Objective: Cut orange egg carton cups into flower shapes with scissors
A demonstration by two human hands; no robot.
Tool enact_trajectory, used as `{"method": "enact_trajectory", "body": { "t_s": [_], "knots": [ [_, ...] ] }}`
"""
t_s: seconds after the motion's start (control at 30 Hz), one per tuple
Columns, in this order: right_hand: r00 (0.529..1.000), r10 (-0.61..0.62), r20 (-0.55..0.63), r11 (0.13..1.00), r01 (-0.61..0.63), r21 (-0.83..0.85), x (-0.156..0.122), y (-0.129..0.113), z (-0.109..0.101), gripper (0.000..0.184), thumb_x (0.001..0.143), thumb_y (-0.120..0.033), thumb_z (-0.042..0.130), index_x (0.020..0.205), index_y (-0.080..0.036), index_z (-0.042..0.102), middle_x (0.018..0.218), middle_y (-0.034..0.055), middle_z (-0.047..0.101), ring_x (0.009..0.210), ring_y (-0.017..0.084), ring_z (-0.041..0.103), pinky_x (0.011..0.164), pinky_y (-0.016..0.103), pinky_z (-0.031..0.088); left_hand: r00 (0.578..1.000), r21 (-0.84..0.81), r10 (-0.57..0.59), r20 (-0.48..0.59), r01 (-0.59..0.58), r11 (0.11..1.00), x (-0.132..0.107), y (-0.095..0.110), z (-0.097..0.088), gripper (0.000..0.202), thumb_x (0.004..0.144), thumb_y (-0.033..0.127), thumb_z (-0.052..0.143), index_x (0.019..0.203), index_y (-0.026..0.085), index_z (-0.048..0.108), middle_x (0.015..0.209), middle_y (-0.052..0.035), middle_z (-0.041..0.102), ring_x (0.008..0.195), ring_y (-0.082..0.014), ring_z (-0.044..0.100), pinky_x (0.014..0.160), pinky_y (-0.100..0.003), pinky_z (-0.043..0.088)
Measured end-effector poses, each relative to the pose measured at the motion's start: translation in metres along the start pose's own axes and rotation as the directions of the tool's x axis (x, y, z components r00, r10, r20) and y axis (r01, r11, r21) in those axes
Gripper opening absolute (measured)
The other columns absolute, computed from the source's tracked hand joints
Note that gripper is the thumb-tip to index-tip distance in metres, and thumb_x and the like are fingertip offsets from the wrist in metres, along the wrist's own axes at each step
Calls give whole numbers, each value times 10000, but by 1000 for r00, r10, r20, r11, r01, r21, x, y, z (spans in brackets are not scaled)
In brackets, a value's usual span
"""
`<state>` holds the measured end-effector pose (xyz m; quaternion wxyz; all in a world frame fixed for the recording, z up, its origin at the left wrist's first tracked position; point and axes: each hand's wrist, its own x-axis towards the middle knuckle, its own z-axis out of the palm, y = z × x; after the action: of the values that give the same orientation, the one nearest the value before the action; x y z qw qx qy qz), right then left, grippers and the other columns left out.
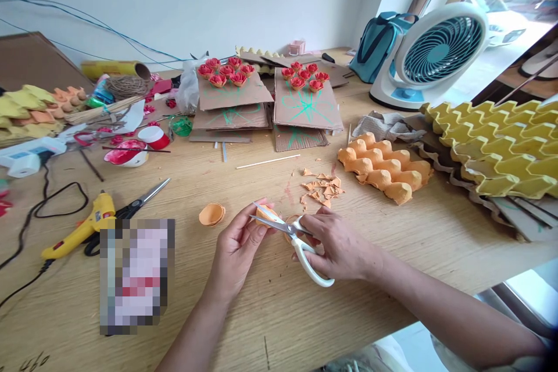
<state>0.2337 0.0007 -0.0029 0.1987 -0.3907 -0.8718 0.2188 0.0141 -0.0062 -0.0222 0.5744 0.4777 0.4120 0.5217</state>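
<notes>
My left hand (241, 246) pinches a small orange egg-carton cup (264, 214) between thumb and fingers. White-handled scissors (314, 267) are in my right hand (340, 244), their blades parted around the cup's edge. Part of another orange piece shows behind the scissors. To the left of my hands lies a separate orange carton cup (212, 214), opening upward. Torn orange scraps (323, 186) lie in a small pile beyond my right hand, near an orange egg-carton section (383, 164).
A yellow glue gun (82, 226) and black-handled scissors (142, 197) lie at left, beside a pixelated patch. Cardboard sheets (307, 107) with red flowers (226, 71) stand at the back. A white fan (440, 52) and stacked yellow egg trays (501, 142) are at right.
</notes>
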Motion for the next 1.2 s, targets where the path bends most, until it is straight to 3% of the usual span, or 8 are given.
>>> {"method": "enact_trajectory", "body": {
  "t_s": [0.43, 0.63, 0.9, 1.2],
  "knots": [
    [998, -45, -33, 999, 45, -6, -4, 0, 2, 256, 963, -348, 482, 761, -220, 388, 641, -35, 500, 518, 118, 356, 661, 288, 308, 997, -37, 26, -68, -29, 999, 1, 10, 1, 397, 866, 310, 728, 1251, 245, 657, 1298, -90, 678, 1105, -262, 704, 938, -419, 600],
    [998, -43, -49, 999, 42, -25, -3, 0, 5, 262, 955, -347, 495, 754, -221, 383, 640, -39, 482, 515, 117, 350, 648, 282, 302, 998, -181, -64, -18, 60, 982, 2, 13, 4, 370, 886, 356, 702, 1224, 211, 660, 1230, -120, 715, 1051, -266, 726, 901, -422, 614],
    [999, 4, -34, 999, -6, -33, 1, 0, 2, 266, 916, -372, 514, 740, -222, 381, 667, -20, 524, 561, 129, 427, 686, 296, 330, 998, -19, 21, -61, -22, 1000, 2, 4, 1, 348, 867, 300, 726, 1203, 239, 659, 1262, -80, 688, 1079, -238, 703, 943, -402, 591],
    [999, -18, -47, 1000, 17, -17, -1, -2, 1, 273, 950, -375, 481, 746, -221, 386, 635, -26, 512, 517, 117, 382, 660, 283, 323, 993, -1, 78, -93, -78, 997, 1, 4, 2, 380, 844, 288, 748, 1210, 237, 659, 1254, -87, 693, 1113, -251, 695, 966, -409, 579]
  ]
}}
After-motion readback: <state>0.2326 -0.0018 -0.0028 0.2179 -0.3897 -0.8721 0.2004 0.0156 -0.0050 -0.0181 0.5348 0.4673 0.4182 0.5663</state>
